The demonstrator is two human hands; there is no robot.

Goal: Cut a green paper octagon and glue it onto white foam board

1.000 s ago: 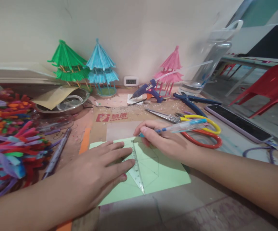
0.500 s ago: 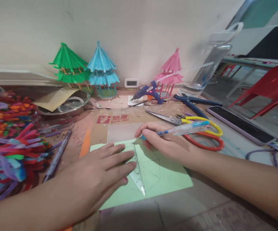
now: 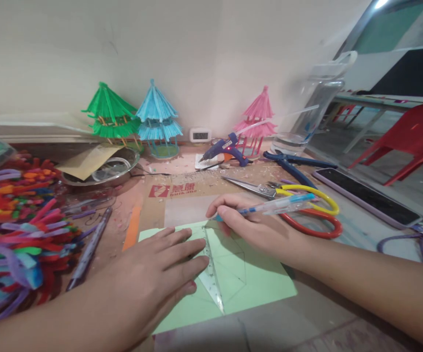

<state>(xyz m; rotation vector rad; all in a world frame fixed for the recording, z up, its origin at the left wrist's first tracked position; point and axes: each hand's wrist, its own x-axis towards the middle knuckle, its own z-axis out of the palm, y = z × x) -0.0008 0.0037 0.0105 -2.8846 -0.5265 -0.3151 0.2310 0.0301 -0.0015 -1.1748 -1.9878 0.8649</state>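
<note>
**Right hand (image 3: 250, 220) pinches slim clear-and-blue plastic pen (image 3: 270, 206); left hand (image 3: 160, 269) flat on tapered clear plastic ruler (image 3: 214, 288)**

Right hand: thumb and fingers together, clamped on pen, centre of frame. Pen lies nearly level, back end toward the right; tip by the ruler's upper end, contact with paper hard to tell, fingers in the way. Left hand: palm down, fingers slightly apart, tips over the ruler's left side; not gripping. Ruler slants, pointed end toward lower centre.

Under both: pale green paper sheet (image 3: 266, 288), lower centre, thin straight pencil-like lines visible right of ruler. Sheet on brown cardboard with red print (image 3: 153, 208).

Just beyond right hand: metal scissors with yellow and red handles (image 3: 257, 188), partly behind pen. Right of frame: dark blue metal pliers (image 3: 294, 166), black-screened phone in lilac case (image 3: 367, 198).

Left edge: pile of multicoloured fuzzy sticks (image 3: 21, 249); patterned purple pen (image 3: 90, 249) beside it. Upper left of centre: round shiny metal bowl (image 3: 127, 166), tan card (image 3: 90, 161) across it.

Back row, by wall: green two-tier fuzzy pavilion (image 3: 114, 110), light blue one (image 3: 159, 117), small white digital clock (image 3: 200, 135), blue glue gun (image 3: 228, 145) in front of pink pavilion (image 3: 261, 110). Upper right: clear plastic jug (image 3: 317, 107), red plastic chair (image 3: 412, 132).
</note>
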